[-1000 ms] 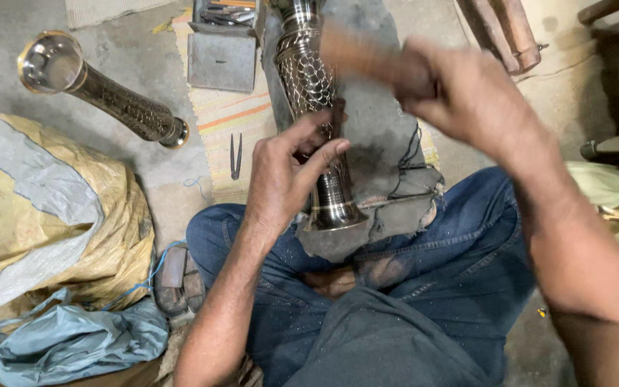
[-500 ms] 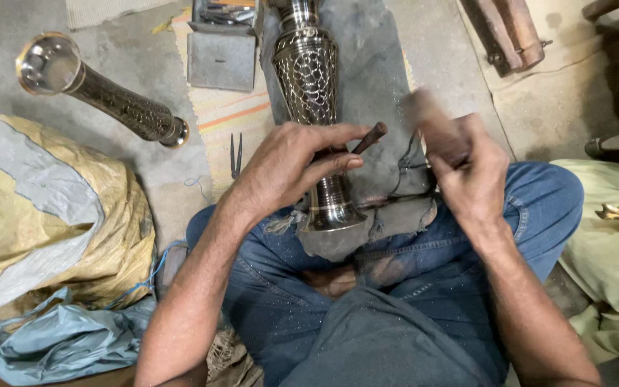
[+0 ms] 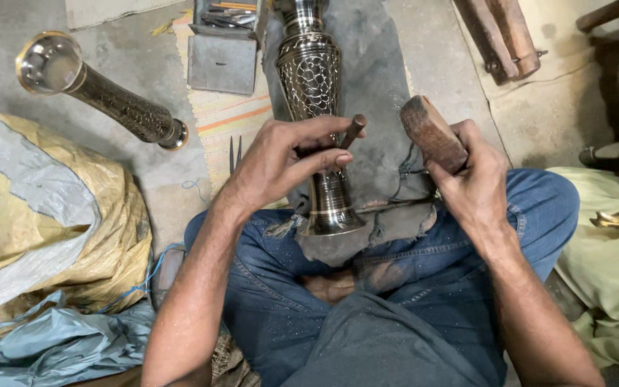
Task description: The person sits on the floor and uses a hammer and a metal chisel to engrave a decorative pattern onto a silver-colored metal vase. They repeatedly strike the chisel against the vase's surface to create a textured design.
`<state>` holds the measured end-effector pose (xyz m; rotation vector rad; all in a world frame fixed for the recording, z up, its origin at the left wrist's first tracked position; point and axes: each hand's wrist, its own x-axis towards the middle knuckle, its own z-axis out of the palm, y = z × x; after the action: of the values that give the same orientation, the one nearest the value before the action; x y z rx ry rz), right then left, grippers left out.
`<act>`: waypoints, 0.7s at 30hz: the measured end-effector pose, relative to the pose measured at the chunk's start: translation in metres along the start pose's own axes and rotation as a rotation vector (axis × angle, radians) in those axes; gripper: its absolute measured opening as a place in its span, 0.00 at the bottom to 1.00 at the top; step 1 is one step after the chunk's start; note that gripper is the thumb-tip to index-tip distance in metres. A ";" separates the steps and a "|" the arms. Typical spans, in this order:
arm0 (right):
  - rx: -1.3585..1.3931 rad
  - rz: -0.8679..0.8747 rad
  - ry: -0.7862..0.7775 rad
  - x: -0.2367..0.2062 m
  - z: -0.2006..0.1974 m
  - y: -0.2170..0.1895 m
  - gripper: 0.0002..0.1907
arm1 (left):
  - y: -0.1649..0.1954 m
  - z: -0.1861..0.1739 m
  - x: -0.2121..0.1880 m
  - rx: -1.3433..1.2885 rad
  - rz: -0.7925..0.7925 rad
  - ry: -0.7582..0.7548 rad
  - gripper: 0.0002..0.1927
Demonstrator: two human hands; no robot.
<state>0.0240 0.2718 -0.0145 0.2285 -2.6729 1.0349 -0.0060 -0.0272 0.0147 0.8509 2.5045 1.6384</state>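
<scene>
Head cam: left hand (image 3: 281, 161) has its fingers clamped on a small punch (image 3: 352, 130) against the engraved metal vase (image 3: 314, 107), which lies centre frame across the lap. Right hand (image 3: 471, 183), fingers wrapped tight round a wooden mallet (image 3: 433, 134), sits just right of it. Second vase (image 3: 102, 93) lies on the floor upper left.

open gap between hands (image 3: 281, 161), vase (image 3: 317, 86) probably flanking

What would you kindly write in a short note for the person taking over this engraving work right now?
Left hand: fingers pinch a small chisel against the patterned metal vase lying across the lap.
Right hand: grips a wooden mallet, raised beside the chisel, not touching it.
Done: a net pattern covers the vase's wide body.
Left: the narrow neck near the foot looks mostly plain. A second vase lies on the floor.
</scene>
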 end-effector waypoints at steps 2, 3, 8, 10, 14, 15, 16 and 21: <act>0.017 0.012 -0.005 0.001 0.002 0.000 0.17 | 0.001 -0.002 0.002 -0.013 -0.005 -0.043 0.23; 0.027 0.005 0.013 0.000 0.003 0.001 0.16 | 0.003 -0.005 0.003 -0.043 0.007 -0.075 0.22; 0.123 0.022 0.142 -0.005 0.012 0.009 0.16 | 0.009 -0.008 0.014 0.059 0.012 -0.207 0.21; 0.186 0.044 0.201 -0.007 0.017 0.012 0.13 | 0.010 -0.008 0.016 0.117 -0.113 -0.252 0.21; 0.034 -0.132 0.325 -0.008 0.020 0.014 0.16 | 0.007 -0.004 0.013 0.115 0.195 -0.216 0.19; -0.089 -0.235 0.331 -0.007 0.020 0.014 0.16 | 0.006 -0.001 0.013 0.134 0.194 -0.233 0.19; -0.211 -0.339 0.335 -0.008 0.020 0.014 0.15 | 0.005 0.001 0.012 0.152 0.192 -0.250 0.19; -0.024 -0.192 0.275 -0.010 0.020 0.010 0.13 | -0.002 0.002 0.013 0.132 0.157 -0.280 0.18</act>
<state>0.0272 0.2667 -0.0380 0.3067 -2.3635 0.9031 -0.0170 -0.0203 0.0150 1.2254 2.4218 1.2921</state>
